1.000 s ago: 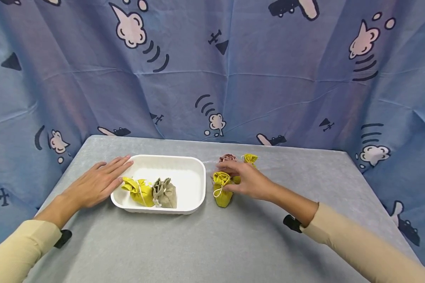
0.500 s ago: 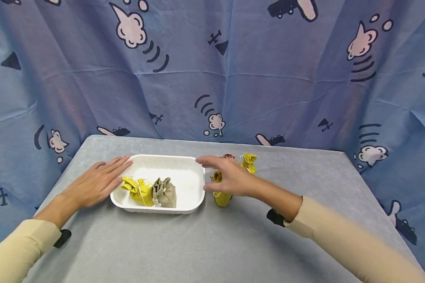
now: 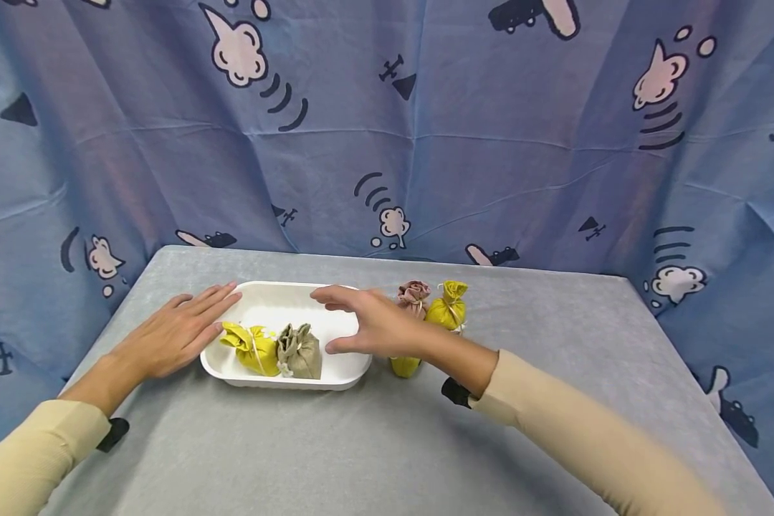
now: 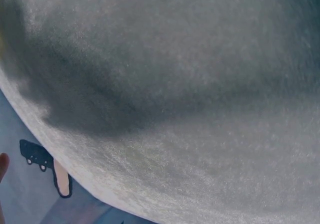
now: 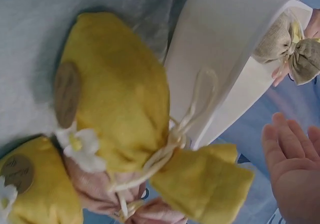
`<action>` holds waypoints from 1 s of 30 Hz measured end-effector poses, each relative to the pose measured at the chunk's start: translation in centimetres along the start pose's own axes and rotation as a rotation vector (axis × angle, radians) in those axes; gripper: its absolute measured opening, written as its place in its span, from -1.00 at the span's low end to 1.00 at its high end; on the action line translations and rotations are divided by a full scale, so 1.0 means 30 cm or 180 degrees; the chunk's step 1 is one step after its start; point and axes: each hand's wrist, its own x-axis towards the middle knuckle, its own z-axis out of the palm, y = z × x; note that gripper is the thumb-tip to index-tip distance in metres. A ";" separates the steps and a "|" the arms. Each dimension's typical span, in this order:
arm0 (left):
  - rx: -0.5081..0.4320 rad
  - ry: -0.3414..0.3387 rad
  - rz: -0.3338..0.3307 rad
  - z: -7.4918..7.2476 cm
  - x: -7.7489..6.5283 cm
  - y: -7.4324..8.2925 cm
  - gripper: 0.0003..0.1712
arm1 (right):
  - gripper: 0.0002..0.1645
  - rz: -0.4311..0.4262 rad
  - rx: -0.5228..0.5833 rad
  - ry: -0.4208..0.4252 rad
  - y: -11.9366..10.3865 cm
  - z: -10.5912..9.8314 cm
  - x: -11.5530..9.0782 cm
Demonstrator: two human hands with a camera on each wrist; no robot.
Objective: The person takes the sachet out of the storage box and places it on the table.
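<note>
White plastic-looking tray [image 3: 277,304] first: from the head view we see it on the grey table [image 3: 297,444], with a yellow pouch [image 3: 261,352] and a grey-beige pouch [image 3: 306,355] side by side inside. Our left hand [image 3: 174,335] rests at its left rim, fingers straight. Our right hand [image 3: 383,326] hangs over the tray's right part, thumb and fingers well apart with nothing between them. Just right of the tray we find a pink pouch [image 3: 414,295], a second yellow pouch [image 3: 448,309] beside it, and a third yellow pouch [image 3: 405,367] mostly hidden under our right wrist.

From the left wrist we get shadowed tabletop, some patterned curtain [image 4: 30,184] and a fingertip at the edge.

From the right wrist we see a large yellow pouch tied with pale cord [image 5: 172,141], bearing a white flower [image 5: 87,151] and a brown label [image 5: 67,94].
</note>
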 end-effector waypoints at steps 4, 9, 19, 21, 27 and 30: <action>0.0004 -0.0012 -0.0018 -0.001 -0.002 0.000 -0.37 | -0.13 -0.0124 0.0176 -0.0021 -0.001 0.023 0.021; 0.0006 -0.0039 -0.0042 -0.002 -0.003 -0.001 -0.36 | -0.17 -0.0253 0.0315 -0.0042 -0.007 0.051 0.045; -0.0033 -0.0049 -0.0044 -0.002 -0.001 -0.002 -0.37 | -0.19 -0.0148 0.0198 -0.0206 -0.020 0.097 0.075; -0.0026 -0.0041 -0.0042 -0.001 -0.001 -0.002 -0.37 | -0.18 -0.0142 0.0181 -0.0221 -0.023 0.104 0.081; -0.0042 -0.0023 -0.0043 0.001 -0.002 -0.001 -0.37 | -0.20 -0.0069 0.0091 -0.0249 -0.030 0.119 0.101; -0.0050 -0.0020 -0.0050 0.002 -0.003 -0.001 -0.37 | -0.21 -0.0056 0.0001 -0.0257 -0.030 0.129 0.110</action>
